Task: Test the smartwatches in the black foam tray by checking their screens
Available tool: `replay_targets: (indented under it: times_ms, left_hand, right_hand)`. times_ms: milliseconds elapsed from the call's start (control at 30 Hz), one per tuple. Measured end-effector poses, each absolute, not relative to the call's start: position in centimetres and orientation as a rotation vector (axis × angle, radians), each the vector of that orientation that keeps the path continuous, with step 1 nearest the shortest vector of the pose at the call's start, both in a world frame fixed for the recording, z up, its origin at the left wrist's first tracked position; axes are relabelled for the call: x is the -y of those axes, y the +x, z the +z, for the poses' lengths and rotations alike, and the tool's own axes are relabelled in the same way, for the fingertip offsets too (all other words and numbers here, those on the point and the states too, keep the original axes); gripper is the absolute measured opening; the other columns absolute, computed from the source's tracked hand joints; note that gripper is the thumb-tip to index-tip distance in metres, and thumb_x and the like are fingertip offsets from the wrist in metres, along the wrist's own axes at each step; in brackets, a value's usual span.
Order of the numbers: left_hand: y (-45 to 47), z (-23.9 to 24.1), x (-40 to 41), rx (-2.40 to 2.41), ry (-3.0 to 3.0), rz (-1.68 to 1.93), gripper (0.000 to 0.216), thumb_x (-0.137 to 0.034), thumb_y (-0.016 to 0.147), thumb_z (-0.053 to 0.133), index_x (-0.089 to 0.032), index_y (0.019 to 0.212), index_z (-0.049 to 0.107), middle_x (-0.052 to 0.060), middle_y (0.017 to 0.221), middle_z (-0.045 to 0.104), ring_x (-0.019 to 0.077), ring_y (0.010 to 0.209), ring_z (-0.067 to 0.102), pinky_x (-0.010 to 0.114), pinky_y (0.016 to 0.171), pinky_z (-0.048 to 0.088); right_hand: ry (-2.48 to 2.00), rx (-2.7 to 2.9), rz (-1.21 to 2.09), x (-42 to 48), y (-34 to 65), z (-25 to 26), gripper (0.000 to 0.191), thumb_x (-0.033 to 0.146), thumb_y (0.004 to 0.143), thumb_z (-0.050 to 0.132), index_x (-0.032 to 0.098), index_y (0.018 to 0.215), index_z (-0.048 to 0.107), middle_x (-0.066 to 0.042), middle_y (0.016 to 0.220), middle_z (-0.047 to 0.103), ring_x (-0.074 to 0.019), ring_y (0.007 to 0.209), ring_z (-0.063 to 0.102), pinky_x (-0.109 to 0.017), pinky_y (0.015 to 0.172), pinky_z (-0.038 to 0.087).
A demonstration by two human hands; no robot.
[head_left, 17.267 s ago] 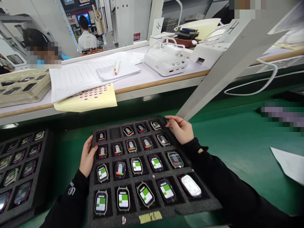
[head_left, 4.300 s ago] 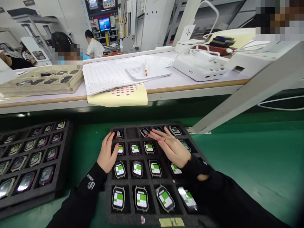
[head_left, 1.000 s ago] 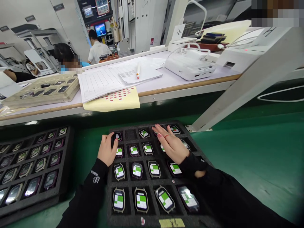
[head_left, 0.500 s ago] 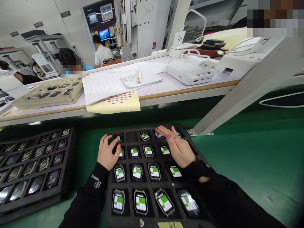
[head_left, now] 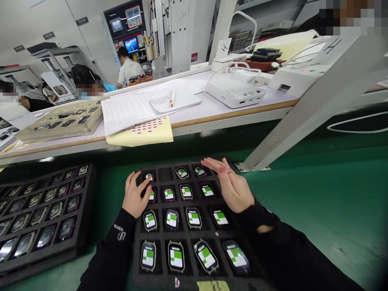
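Note:
A black foam tray (head_left: 161, 175) lies on the green mat in front of me, with several smartwatches in its cells, most showing green and white screens. My left hand (head_left: 135, 196) rests at the tray's upper left corner, fingers apart, thumb beside the top-left watch (head_left: 148, 176). My right hand (head_left: 233, 186) lies flat and open over the tray's upper right cells, fingers stretched toward the far edge, covering the watches under it. Neither hand holds anything. Black sleeves cover both forearms.
A second black foam tray (head_left: 83, 210) of watches sits at the left. Behind runs a white shelf with papers (head_left: 127, 109), a yellow sheet (head_left: 142, 133), a beige tray (head_left: 57, 121), a white device (head_left: 235, 91). A slanted white strut (head_left: 297, 109) crosses the right. People work in the background.
My right hand slid from the top middle cells toward the tray's right side, uncovering lit watches. More screens now show green. My left hand stayed at the upper left corner.

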State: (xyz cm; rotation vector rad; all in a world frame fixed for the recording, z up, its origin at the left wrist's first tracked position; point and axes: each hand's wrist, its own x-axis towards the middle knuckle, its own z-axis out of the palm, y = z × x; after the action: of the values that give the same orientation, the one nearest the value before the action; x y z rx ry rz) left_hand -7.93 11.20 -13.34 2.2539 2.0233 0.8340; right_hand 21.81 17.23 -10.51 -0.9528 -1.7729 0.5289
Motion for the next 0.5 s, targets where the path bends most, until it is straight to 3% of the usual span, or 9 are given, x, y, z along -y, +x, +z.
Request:
replay_targets:
  times_ms: [167,267,500]
  left_hand:
    - [-8.1,-13.7,-11.5,-1.954,1.92,1.003,0.043,-0.041,0.094,0.044,-0.029,0.135,0.052,0.01,0.142,0.043,0.0294,0.14,0.025,0.054,0.116,0.022]
    - [-8.3,-14.3,-11.5,-1.952,1.755,1.077,0.049,-0.044,0.096,0.04,-0.026,0.141,0.043,0.011,0.141,0.046,0.0272,0.138,0.032,0.052,0.115,0.025]
    - [-8.3,-15.5,-10.3,-1.867,1.365,1.183,0.058,-0.052,0.094,0.039,-0.024,0.145,0.036,0.01,0.148,0.042,0.0248,0.139,0.037,0.04,0.111,0.038]
  right_hand:
    - [-0.963,1.746,0.567,-17.1,21.7,-10.3,0.049,0.044,0.106,0.023,0.018,0.125,0.06,-0.009,0.118,0.067,-0.0226,0.123,0.054,-0.049,0.118,0.019]
    - [-0.997,1.693,0.646,-17.3,22.2,-10.0,0.053,0.049,0.105,0.023,0.017,0.126,0.06,-0.009,0.118,0.068,-0.0232,0.121,0.055,-0.047,0.119,0.018]
    - [-1.039,1.205,0.913,-20.0,25.2,-11.0,0.059,0.07,0.091,0.045,0.019,0.107,0.069,-0.009,0.095,0.074,-0.0285,0.105,0.064,-0.046,0.1,0.046]
